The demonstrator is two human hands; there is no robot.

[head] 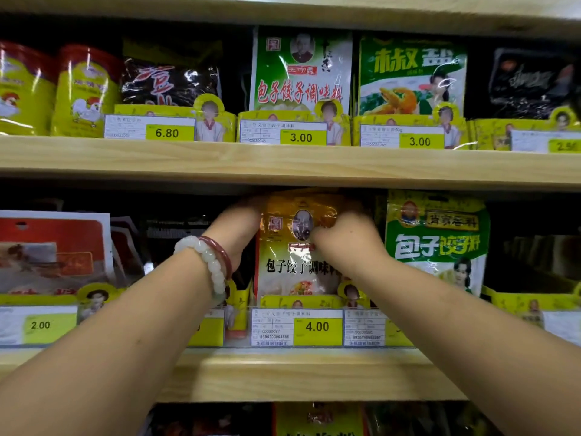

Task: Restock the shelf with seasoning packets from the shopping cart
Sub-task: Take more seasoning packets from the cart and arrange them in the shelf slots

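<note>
An orange-yellow seasoning packet (292, 272) stands upright in a yellow display tray (301, 302) on the middle wooden shelf (283, 369), above the 4.00 price tag. My left hand (234, 229), with a white bead bracelet and a red bangle on the wrist, grips the packet's upper left edge. My right hand (344, 237) pinches its upper right part from the front. The fingertips of both hands are hidden behind or against the packet. The shopping cart is out of view.
A green packet (437, 243) stands just right of the orange one, and red packets (53, 250) fill the left. The upper shelf (283, 162) holds yellow tins (78, 92), dark bags and green packets. Another row of packets shows below (317, 420).
</note>
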